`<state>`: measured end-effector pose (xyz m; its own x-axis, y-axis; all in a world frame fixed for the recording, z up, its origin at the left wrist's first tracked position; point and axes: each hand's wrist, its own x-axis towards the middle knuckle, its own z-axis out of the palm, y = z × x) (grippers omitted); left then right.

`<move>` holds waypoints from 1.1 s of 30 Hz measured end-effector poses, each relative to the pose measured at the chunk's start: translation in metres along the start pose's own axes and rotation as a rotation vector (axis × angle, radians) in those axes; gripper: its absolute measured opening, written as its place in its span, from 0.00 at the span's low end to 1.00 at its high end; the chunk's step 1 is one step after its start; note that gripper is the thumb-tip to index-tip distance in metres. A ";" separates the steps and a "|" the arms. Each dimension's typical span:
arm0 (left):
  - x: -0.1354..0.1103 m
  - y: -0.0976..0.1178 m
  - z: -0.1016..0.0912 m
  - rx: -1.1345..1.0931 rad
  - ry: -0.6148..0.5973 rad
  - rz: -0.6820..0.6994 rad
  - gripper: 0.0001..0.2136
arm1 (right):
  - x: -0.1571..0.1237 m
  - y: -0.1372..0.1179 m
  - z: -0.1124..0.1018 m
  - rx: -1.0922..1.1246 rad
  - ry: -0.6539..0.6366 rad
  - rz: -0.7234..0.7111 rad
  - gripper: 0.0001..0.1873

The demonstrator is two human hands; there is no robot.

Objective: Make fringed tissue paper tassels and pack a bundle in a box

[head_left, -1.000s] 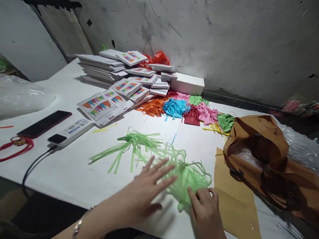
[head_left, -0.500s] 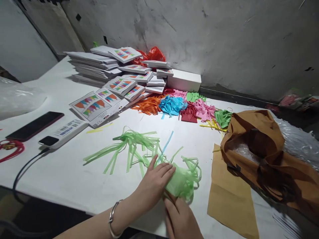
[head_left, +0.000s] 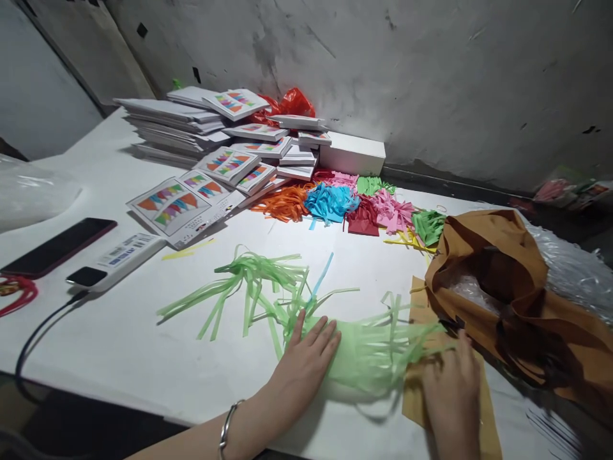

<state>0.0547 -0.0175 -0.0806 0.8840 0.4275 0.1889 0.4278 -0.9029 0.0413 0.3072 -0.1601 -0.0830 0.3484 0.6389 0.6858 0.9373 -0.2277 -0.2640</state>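
A light green fringed tissue paper sheet (head_left: 368, 354) lies stretched out on the white table (head_left: 119, 332). My left hand (head_left: 306, 361) lies flat on its left end with fingers spread, pinning it. My right hand (head_left: 453, 390) rests on the sheet's right end, over a brown envelope (head_left: 486, 434), fingers extended and a little blurred. A separate bunch of green paper strips (head_left: 244, 281) lies further left on the table.
Piles of orange, blue, red, pink and green fringed paper (head_left: 345, 207) lie behind. Stacked printed cards (head_left: 215, 137) and a white box (head_left: 354, 153) stand by the wall. A brown cloth bag (head_left: 507, 294) sits right. A phone (head_left: 57, 246) and power bank (head_left: 117, 259) lie left.
The bunched green sheet has been spread out to the right. My right hand swept from beside the left hand to the envelope, drawing the fringe along. The left hand stayed pressed down.
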 end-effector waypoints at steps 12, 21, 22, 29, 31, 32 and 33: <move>-0.006 0.003 0.019 -0.067 0.155 -0.069 0.14 | -0.026 -0.097 0.030 0.118 -0.215 -0.575 0.23; -0.038 -0.092 -0.017 0.016 0.057 -0.361 0.29 | -0.045 -0.077 0.030 0.138 -0.257 -0.594 0.24; -0.044 -0.099 -0.023 0.052 0.025 -0.395 0.29 | -0.047 -0.076 0.031 0.137 -0.268 -0.593 0.24; -0.048 -0.047 -0.052 -0.233 -0.079 -0.027 0.37 | -0.039 -0.081 0.032 0.174 -0.234 -0.565 0.21; -0.035 -0.013 -0.040 -0.387 -0.110 0.059 0.37 | -0.036 -0.082 0.029 0.213 -0.246 -0.556 0.20; -0.029 0.000 -0.030 -0.415 -0.068 0.029 0.34 | -0.035 -0.082 0.027 0.234 -0.255 -0.544 0.19; -0.023 0.011 -0.020 -0.433 -0.033 -0.002 0.31 | -0.035 -0.081 0.026 0.252 -0.263 -0.527 0.19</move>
<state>0.0352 -0.0378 -0.0652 0.8918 0.4242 0.1571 0.3176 -0.8344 0.4504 0.2186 -0.1451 -0.1028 -0.2026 0.7843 0.5864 0.9393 0.3250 -0.1102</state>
